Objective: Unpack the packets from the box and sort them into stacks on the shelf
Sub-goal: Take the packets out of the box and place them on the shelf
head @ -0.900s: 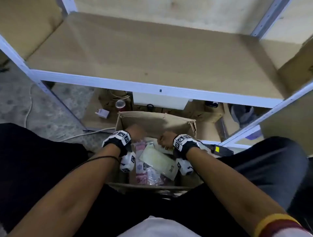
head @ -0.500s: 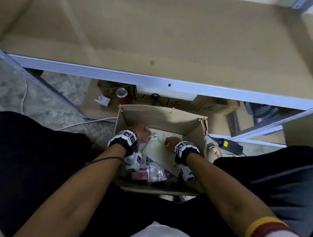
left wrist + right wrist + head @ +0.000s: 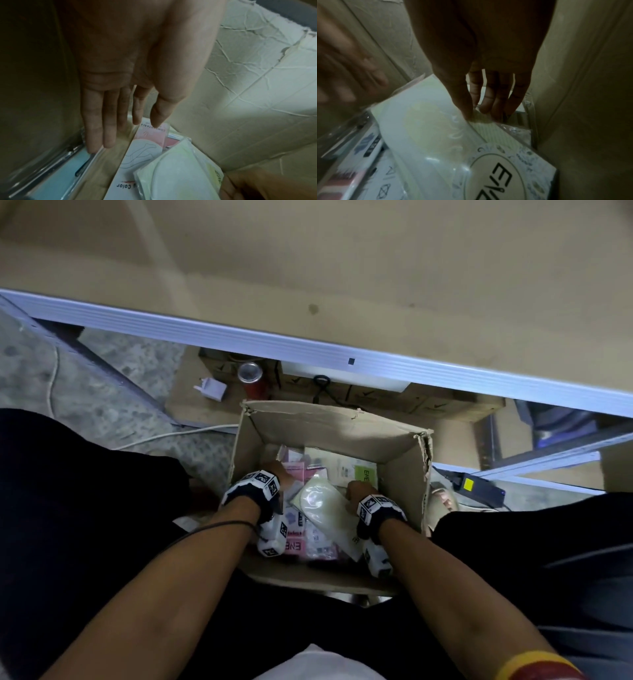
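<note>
From the head view, we see the open cardboard box (image 3: 404, 460) on the floor under the wooden shelf (image 3: 308, 268). It holds many packets: pink packets (image 3: 298, 469) at the far left and a pale green packet (image 3: 323, 508) on top in the middle. Our left hand (image 3: 279, 470) and right hand (image 3: 358, 491) are both inside.

In the left wrist view, the left hand's fingers (image 3: 96, 128) are straight and released, their tips at a clear packet with blue card (image 3: 56, 180).

In the right wrist view, the right thumb and fingers (image 3: 489, 102) pinch the far edge of the pale green packet.
</note>
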The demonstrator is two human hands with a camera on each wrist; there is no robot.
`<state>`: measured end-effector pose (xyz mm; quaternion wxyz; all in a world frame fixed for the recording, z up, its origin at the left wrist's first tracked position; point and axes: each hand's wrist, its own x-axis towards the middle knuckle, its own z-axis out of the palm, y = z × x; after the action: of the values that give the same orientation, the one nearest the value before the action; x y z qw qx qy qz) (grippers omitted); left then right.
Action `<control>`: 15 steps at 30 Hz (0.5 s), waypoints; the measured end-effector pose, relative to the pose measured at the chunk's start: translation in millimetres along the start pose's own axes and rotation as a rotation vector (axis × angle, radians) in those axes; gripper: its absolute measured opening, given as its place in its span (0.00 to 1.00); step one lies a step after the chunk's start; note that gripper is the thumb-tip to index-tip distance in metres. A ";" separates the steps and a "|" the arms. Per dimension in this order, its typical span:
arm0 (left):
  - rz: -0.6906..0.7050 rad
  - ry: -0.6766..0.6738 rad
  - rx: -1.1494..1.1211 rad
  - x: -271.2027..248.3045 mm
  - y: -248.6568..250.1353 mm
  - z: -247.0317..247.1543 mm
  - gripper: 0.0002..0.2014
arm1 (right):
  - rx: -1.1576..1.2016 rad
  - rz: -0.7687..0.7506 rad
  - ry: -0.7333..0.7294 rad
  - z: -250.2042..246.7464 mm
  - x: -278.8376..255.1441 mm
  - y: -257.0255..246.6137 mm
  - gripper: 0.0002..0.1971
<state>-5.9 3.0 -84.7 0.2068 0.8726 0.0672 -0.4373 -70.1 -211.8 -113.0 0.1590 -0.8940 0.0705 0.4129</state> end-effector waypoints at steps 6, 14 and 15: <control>0.039 -0.092 0.093 3.4 -7.4 1.8 0.26 | 0.127 -0.012 -0.004 -7.3 -2.4 8.6 0.13; -0.040 -0.085 0.287 5.1 -10.4 14.3 0.31 | 0.210 0.005 0.042 -16.1 -7.9 0.7 0.09; -0.026 -0.091 0.308 6.5 -11.7 15.3 0.30 | 0.212 0.013 0.049 -16.9 -8.8 -0.7 0.09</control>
<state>-16.7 6.7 -101.6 0.0676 0.8724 0.0012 -0.4840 -63.5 -217.0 -95.8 0.2481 -0.8815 0.1234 0.3823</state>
